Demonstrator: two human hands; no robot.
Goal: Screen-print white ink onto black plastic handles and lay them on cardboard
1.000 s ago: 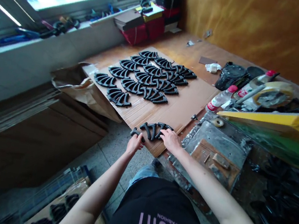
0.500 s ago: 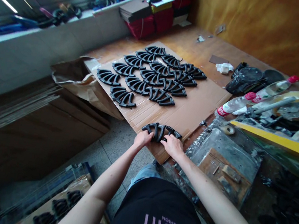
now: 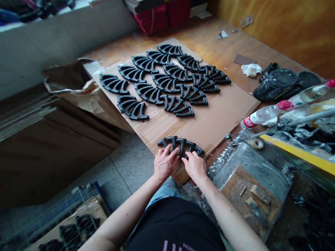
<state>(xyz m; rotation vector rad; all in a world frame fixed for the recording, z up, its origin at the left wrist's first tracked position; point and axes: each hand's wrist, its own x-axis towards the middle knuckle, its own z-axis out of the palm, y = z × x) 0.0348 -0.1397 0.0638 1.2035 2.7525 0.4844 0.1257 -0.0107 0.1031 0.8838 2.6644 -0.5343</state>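
Fanned black sets: close-laid, apparently to save room. Left hand: fingers on arched black row, pinch unclear. Row: cardboard sheet's near corner, long axis left-to-right, bulging away from person, seemingly steadied both sides. Right hand: fingertips at row's right half, pinch unclear.

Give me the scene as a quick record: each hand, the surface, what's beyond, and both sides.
Left hand: at the left part of the near row of black curved pieces
Right hand: at that row's right part
Surface: cardboard sheet on a wooden table
Beyond: black fan-shaped groups on the sheet
Left side: brown paper bag
Right side: red-capped bottles
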